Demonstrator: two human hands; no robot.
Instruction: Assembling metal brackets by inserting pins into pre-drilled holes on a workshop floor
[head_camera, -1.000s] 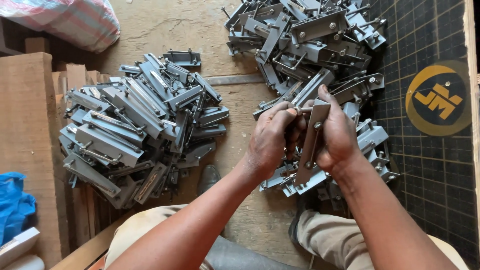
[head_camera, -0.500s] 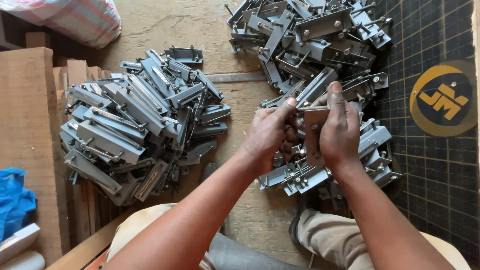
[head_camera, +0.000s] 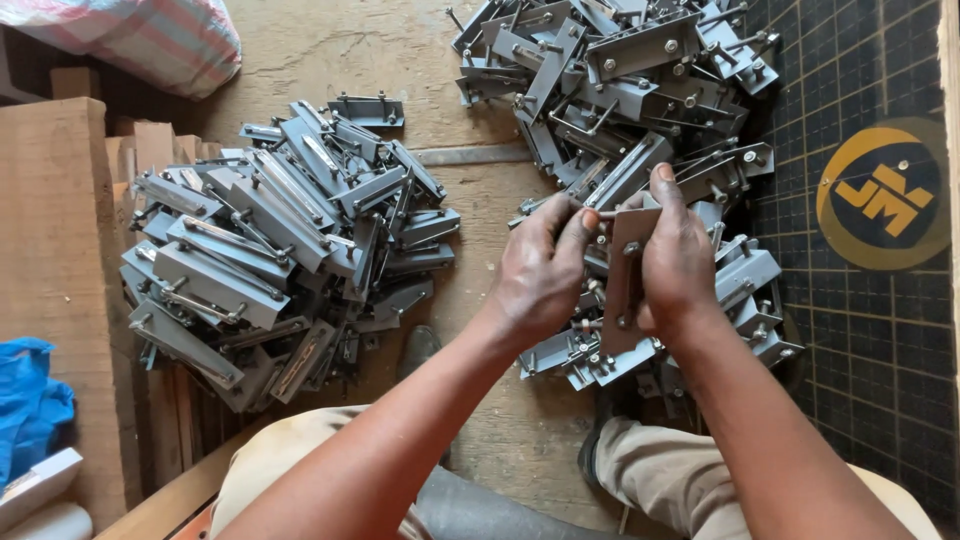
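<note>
Between the two heaps of grey metal parts, above the floor (head_camera: 330, 50), the person holds one grey metal bracket (head_camera: 628, 275) in both hands. The bracket is a long flat plate, and its long axis stands almost upright in the picture, the top end leaning a little to the right. The right hand (head_camera: 685, 262) lies against its right side, with the grip clenched around the plate; one finger reaches along the top edge. The left hand (head_camera: 545, 265) comes from the other side, and its fingertips pinch a thin metal pin (head_camera: 598, 214) near the upper left corner of the plate (the pin is small, so how it sits in the plate cannot be told). So the plate lies between the two grips, nearer to the right palm. The right heap of brackets (head_camera: 620, 90) is just behind and under the hands, while the left heap of brackets (head_camera: 280, 240) lies well apart.
</note>
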